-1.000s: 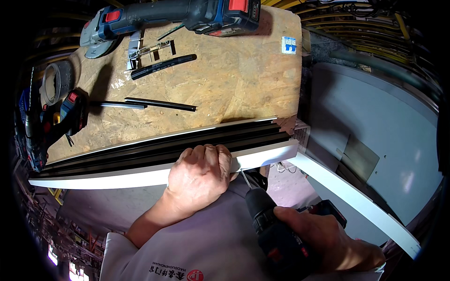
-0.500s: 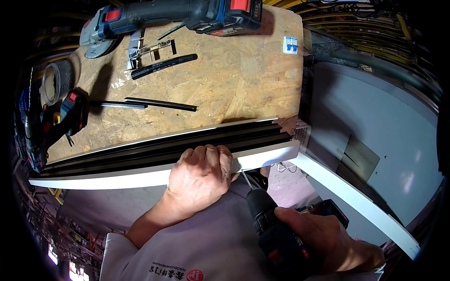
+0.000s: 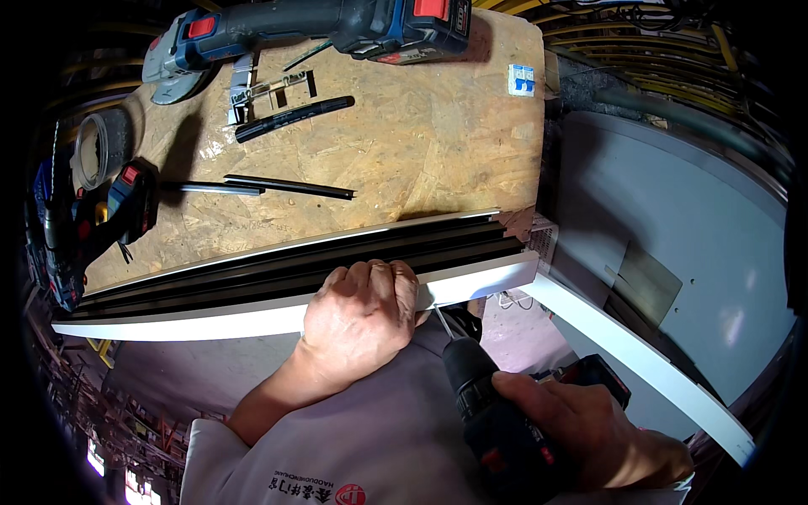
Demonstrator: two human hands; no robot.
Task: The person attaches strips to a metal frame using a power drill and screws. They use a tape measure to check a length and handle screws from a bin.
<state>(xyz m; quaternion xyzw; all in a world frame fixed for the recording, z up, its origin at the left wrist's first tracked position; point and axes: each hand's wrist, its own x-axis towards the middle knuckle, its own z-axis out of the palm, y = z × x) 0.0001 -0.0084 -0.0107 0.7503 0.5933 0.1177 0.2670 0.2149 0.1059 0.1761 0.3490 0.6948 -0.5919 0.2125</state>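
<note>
A long white profile (image 3: 210,321) with black channels along its inside lies across the near edge of the wooden table. My left hand (image 3: 362,311) is closed over its near wall, fingers curled over the top edge. In my right hand (image 3: 581,429) is a dark cordless drill (image 3: 475,383), pointed up and away from me. Its thin drill bit (image 3: 443,321) meets the outer white face of the profile, just right of my left hand. How deep the tip sits cannot be made out. Part of the drill's grip is hidden by my fingers.
An angle grinder (image 3: 278,29) lies at the table's far side. Nearer are a black marker pen (image 3: 295,119) and thin black strips (image 3: 290,186). Another cordless drill (image 3: 126,202) stands left, by a clear tub (image 3: 103,147). A white bar (image 3: 640,353) slants down at right.
Almost nothing differs. The drill and my right hand have shifted very slightly; my left hand and the profile stay in place.
</note>
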